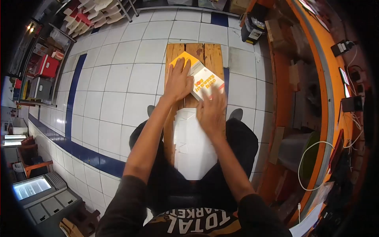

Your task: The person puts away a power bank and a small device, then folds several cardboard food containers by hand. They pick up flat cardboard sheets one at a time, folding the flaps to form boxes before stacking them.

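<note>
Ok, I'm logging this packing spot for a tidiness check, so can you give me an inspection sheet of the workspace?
Surface: wooden board on the white tiled floor, between the person's knees.
Job's things: orange-and-white carton on the board; stack of flat white cartons nearer the person.
Clutter: boxes beside the orange counter.
Hands: left hand flat on the carton; right hand on its near edge; both open.
Cables: white cable looping by the counter.
Surroundings: shelves of boxes; chest freezer.
</note>
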The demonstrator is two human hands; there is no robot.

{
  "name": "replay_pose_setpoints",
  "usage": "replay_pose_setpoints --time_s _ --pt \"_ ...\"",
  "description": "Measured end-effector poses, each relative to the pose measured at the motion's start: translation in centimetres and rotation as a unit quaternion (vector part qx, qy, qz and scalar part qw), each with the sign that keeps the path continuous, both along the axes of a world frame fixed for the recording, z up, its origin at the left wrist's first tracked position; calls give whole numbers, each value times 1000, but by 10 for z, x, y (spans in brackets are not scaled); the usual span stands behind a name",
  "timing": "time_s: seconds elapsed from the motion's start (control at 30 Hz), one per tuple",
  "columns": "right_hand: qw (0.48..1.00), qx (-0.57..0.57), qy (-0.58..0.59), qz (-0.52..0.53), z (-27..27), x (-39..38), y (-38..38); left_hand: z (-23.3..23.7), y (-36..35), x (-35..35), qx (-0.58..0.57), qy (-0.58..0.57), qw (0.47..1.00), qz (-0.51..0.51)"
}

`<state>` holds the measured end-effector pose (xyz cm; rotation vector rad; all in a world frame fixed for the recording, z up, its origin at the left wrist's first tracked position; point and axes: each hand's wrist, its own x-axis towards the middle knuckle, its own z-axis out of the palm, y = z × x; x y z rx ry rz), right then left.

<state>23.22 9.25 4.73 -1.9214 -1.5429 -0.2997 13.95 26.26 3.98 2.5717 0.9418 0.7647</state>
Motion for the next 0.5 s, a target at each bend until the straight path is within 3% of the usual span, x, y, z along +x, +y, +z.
replay_pose_setpoints --time_s 0.03,0.1,0.13,0.2,0.3,0.43,0.5 --pt "999 38 8 33 -10 -18 -9 3 -5 -6 2 -2 1000 1" --pt "985 -55 148 75 -14 -46 -11 12 -13 -14 0 -78 997 -11" --pt "985 -53 147 75 -17 -49 -8 16 -19 -18 2 -79 997 -11" --pt "933 -224 278 -48 -28 -53 4 27 -28 -27 -14 -118 993 8" --pt "931 -216 290 -39 -50 -48 3 46 -57 -54 -77 -135 986 53" --pt "908 -250 336 -8 -62 -32 2 18 -94 -90 -110 -139 980 93" --pt "893 -259 368 17 -73 -24 0 6 -117 -100 -218 -144 960 105"
